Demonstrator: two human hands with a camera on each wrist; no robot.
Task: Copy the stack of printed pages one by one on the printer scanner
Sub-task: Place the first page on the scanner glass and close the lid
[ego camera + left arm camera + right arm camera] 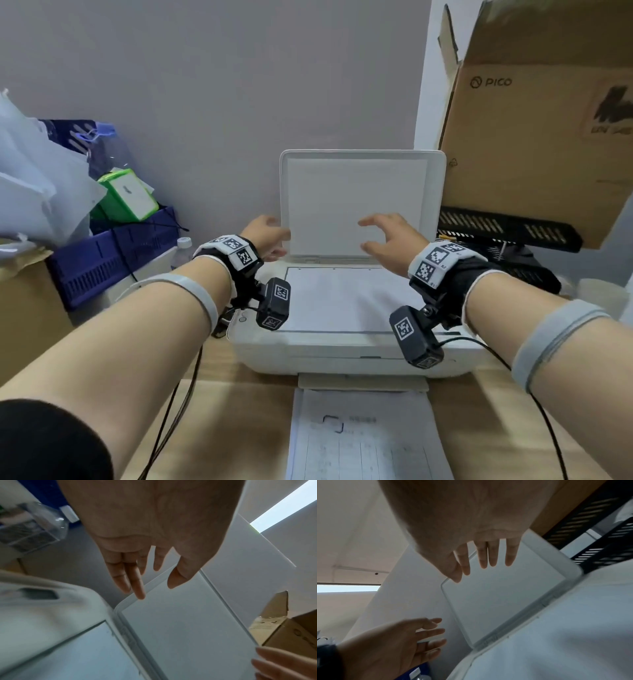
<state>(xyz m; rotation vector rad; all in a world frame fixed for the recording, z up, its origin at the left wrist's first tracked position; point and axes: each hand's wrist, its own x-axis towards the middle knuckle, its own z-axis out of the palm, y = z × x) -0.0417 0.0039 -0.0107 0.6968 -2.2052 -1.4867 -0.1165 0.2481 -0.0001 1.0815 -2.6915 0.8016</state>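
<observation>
The white printer (342,353) stands mid-desk with its scanner lid (359,202) raised upright against the wall. A white sheet (342,298) lies flat on the scanner glass. A printed page (363,442) lies on the desk in front of the printer. My left hand (279,240) hovers at the lid's left edge with straight fingers (140,593) and holds nothing; whether it touches the edge I cannot tell. My right hand (368,233) is spread in front of the lid's inner face, fingers (491,557) straight and empty.
A tall cardboard box (534,120) and black mesh trays (507,229) crowd the printer's right side. Blue baskets (113,253), a green box (126,195), plastic bags (34,171) and a water bottle (181,250) fill the left. Cables hang from both wrists.
</observation>
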